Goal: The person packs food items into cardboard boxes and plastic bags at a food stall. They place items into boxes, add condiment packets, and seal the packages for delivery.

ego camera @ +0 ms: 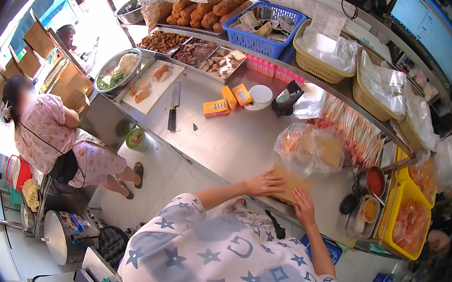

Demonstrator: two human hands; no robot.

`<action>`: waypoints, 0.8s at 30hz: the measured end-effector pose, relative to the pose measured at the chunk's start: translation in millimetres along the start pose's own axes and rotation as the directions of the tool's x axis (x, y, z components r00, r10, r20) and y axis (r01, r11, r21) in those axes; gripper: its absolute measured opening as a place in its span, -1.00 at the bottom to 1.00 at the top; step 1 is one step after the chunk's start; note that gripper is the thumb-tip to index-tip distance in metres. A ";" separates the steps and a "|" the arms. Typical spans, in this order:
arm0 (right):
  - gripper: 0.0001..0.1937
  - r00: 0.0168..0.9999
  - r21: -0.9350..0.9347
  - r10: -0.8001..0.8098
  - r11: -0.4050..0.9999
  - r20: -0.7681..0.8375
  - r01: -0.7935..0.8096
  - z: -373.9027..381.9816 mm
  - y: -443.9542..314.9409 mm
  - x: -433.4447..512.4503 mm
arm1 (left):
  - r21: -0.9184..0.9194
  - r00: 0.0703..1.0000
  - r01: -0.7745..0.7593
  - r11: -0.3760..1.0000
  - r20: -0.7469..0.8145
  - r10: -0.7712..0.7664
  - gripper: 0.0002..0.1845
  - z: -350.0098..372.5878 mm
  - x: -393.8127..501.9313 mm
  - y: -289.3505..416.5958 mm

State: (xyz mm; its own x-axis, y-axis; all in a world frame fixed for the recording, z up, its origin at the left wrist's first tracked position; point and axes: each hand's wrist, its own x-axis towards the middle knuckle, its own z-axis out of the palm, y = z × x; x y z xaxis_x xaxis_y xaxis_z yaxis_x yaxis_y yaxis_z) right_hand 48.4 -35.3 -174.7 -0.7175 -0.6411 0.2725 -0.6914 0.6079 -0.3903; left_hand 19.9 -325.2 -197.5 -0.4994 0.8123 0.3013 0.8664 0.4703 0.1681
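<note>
Both my hands rest on a flat brown paper piece (294, 182) at the near edge of the steel counter (224, 153). My left hand (266, 183) lies on its left part with fingers spread. My right hand (304, 204) touches its right side, fingers extended. Just beyond it sits a clear plastic bag (311, 148) with brown and orange contents. Skewers (353, 126) with wooden sticks lie in a row behind the bag. Farther left are small orange boxes (216, 108), a white round lid or tub (261, 95) and a black pouch (287, 98).
A knife (174, 106) lies beside a white cutting board (154, 87). Another person (47, 129) stands at the left. Yellow baskets (407, 220) and a bowl of red food (373, 180) are at the right. A shelf with a blue basket (264, 28) crosses above the counter.
</note>
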 end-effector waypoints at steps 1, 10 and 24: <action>-0.37 1.000 -0.002 0.000 1.000 0.003 0.000 -2.7 -0.5 1.6 | 0.001 1.000 -0.025 1.000 -0.017 0.025 -0.36 -1.2 1.1 -1.2; -0.44 0.998 -0.061 -0.006 0.998 0.069 0.011 -14.4 -13.3 8.7 | -0.030 0.999 -0.036 0.999 -0.016 0.036 -0.45 -5.7 1.0 -1.9; -0.51 0.979 -0.184 -0.123 0.971 0.161 0.152 -29.7 -6.6 23.8 | -0.052 0.997 -0.052 0.997 0.052 0.054 -0.50 -1.3 0.0 -1.5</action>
State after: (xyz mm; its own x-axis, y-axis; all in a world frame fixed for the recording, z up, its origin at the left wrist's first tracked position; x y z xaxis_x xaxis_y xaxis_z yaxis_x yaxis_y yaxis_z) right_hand 33.4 -40.7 -139.5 -0.6039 -0.7779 0.1736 -0.7962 0.5788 -0.1762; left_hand 18.7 -326.4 -196.5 -0.4511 0.8534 0.2611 0.8901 0.4090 0.2010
